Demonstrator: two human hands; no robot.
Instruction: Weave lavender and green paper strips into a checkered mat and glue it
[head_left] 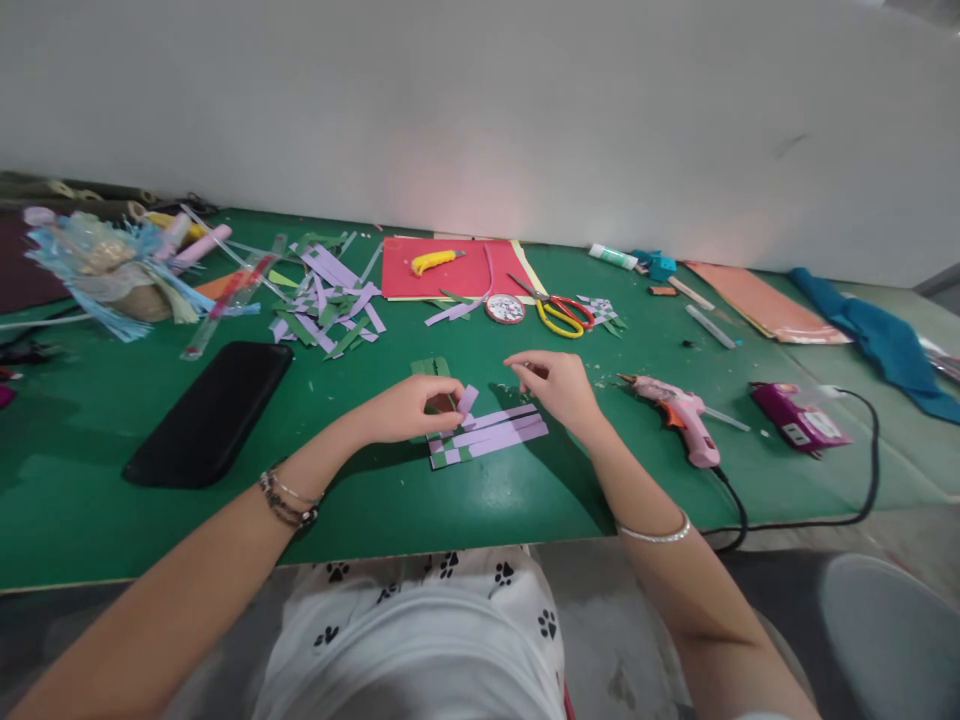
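Observation:
A small woven mat of lilac and green paper strips [487, 436] lies on the green table [375, 500] in front of me. My left hand [409, 408] rests on its left part, fingers pinched on the end of a lilac strip [466, 400] that is bent upward. My right hand [553, 385] hovers just right of the mat's top edge, fingers curled together; whether anything is in them is unclear. Green strips [430, 368] stick out behind my left hand.
A black phone [210, 412] lies at left. A pink glue gun [679, 412] with a black cord lies at right, beside a purple packet [799, 415]. Behind are red paper [450, 268], a yellow cutter [433, 262], scissors [559, 308], a tape measure [505, 308] and loose strips [326, 300].

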